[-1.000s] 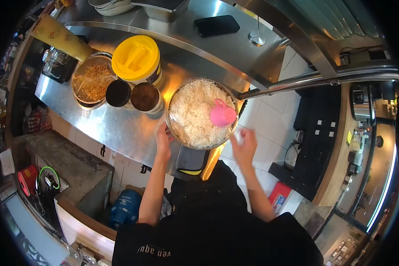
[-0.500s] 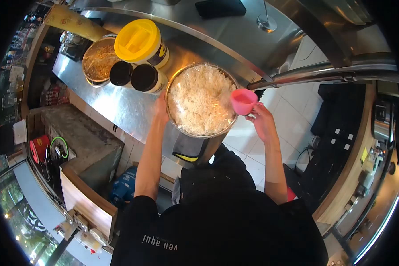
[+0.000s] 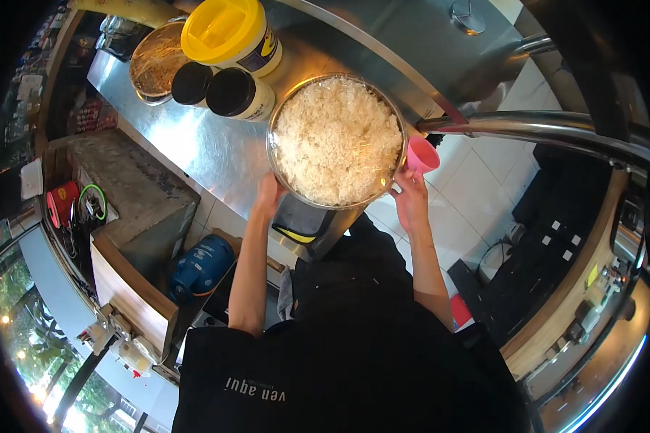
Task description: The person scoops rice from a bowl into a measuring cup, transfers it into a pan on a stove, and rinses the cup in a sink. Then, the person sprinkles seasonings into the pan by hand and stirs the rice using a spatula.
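A round metal bowl point(image 3: 270, 155) heaped with white rice point(image 3: 339, 141) sits in front of me, and shiny streaks on top look like clear film. My left hand point(image 3: 269, 195) is at the bowl's lower left edge, its fingers curled against the side and partly hidden beneath it. On the other side, my right hand point(image 3: 412, 198) grips a pink cup point(image 3: 422, 154) while its fingers also meet the bowl's right rim. A dark cloth with a yellow stripe point(image 3: 303, 220) lies just below the bowl.
Left of the bowl, two black-lidded jars point(image 3: 231, 92) and a yellow-lidded tub point(image 3: 224, 32) stand on the steel counter point(image 3: 188, 159). Behind them is a pot point(image 3: 155, 61) of brownish food. A metal rail point(image 3: 527, 124) runs to the right. A blue gas cylinder point(image 3: 202, 265) stands below left.
My left hand has slid down to the bowl's lower left. My right hand, with the pink cup, has come in to the right rim. The bowl looks larger and farther from the jars.
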The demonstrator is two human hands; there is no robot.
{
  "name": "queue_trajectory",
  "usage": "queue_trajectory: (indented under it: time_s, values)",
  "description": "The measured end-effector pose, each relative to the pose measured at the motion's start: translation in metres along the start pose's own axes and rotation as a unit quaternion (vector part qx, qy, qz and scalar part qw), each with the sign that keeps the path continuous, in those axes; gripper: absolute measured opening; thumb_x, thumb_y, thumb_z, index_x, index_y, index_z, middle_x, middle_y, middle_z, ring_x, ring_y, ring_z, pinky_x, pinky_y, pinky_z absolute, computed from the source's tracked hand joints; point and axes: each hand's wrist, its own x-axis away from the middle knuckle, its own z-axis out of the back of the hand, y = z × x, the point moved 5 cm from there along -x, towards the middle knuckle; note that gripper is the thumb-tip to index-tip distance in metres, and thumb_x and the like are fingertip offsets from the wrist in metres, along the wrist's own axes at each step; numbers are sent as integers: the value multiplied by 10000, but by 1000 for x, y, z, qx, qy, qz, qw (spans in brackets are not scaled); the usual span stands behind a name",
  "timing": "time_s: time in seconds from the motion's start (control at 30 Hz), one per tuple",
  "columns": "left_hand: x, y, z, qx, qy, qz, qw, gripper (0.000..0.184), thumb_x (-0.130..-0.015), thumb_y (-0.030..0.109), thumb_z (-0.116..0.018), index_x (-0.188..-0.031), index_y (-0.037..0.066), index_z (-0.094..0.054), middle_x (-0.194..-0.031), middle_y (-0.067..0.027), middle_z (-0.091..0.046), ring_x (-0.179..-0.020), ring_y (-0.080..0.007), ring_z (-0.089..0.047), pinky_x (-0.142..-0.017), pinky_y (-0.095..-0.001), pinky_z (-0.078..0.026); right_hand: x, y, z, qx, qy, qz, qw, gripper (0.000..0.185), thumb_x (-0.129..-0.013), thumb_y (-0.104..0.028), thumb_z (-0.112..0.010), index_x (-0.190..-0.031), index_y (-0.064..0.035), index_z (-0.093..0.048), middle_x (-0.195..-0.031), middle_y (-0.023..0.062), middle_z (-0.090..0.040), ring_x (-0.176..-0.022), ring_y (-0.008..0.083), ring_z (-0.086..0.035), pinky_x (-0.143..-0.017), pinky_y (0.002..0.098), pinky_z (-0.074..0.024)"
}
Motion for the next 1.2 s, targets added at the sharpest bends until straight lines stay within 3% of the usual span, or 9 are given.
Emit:
queue_trajectory:
  time_s: [0.17,0.27,0.3,0.5,0.6,0.87,0.93,1.1,1.2]
  values:
    - [50,-34,-23,204,-94,20,974,255,-962,125,-385,-1147,29,-533,-1006,-74,-670,-806,-143,-633,-718,-304,-503,25,14,-4,73,52,-16,996,350,-804,76,-652,-788,-140,-376,-942,60,-574,-814,153,-560,-690,273,-451]
    - [71,-37,-48,249,-55,7,967,236,-933,55,-444,-1149,9,-525,-998,-88,-668,-789,-147,-640,-703,-288,-508,19,29,6,70,19,26,997,357,-819,77,-636,-804,-161,-371,-882,36,-578,-833,154,-569,-695,316,-440]
    - [74,-41,-55,225,-79,19,971,208,-909,39,-485,-1105,7,-548,-1037,-94,-653,-857,-175,-637,-743,-312,-511,23,24,-5,43,38,43,997,370,-804,60,-670,-767,-145,-364,-794,38,-558,-700,129,-525,-648,266,-433]
    - [97,-48,-117,282,-175,53,942,192,-881,4,-531,-1071,-12,-543,-992,-108,-624,-893,-190,-611,-746,-312,-490,40,18,-14,106,116,34,987,388,-789,18,-709,-853,-128,-356,-821,57,-617,-761,131,-591,-644,255,-444]
    - [89,-70,-121,392,-165,117,898,159,-874,-1,-548,-1033,-5,-546,-925,-87,-595,-854,-171,-581,-738,-302,-474,43,24,-15,232,110,54,965,413,-786,-4,-723,-896,-119,-342,-831,83,-637,-756,141,-617,-616,242,-447]
    - [103,-80,-135,571,-104,108,807,108,-939,93,-512,-999,5,-531,-878,-51,-568,-755,-128,-528,-684,-266,-443,36,34,0,175,61,94,978,396,-810,18,-687,-888,-116,-323,-798,75,-600,-716,139,-602,-662,253,-479]
    - [91,-95,-138,550,-92,79,827,143,-963,114,-463,-856,49,-530,-780,-15,-538,-743,-106,-528,-688,-249,-432,35,34,1,161,40,104,981,384,-822,40,-660,-893,-120,-318,-821,69,-569,-750,133,-584,-705,251,-479]
    - [65,-121,-142,558,-121,65,818,110,-964,111,-437,-950,52,-529,-858,-20,-555,-736,-113,-489,-704,-265,-411,38,38,0,150,46,117,981,371,-833,66,-626,-902,-120,-312,-885,70,-545,-829,128,-560,-770,282,-481]
    - [80,-92,-144,502,-30,61,862,130,-946,99,-405,-976,42,-518,-926,-50,-551,-802,-140,-482,-759,-307,-402,40,37,-1,140,53,139,979,361,-838,64,-615,-913,-123,-315,-917,70,-542,-866,132,-552,-793,294,-478]
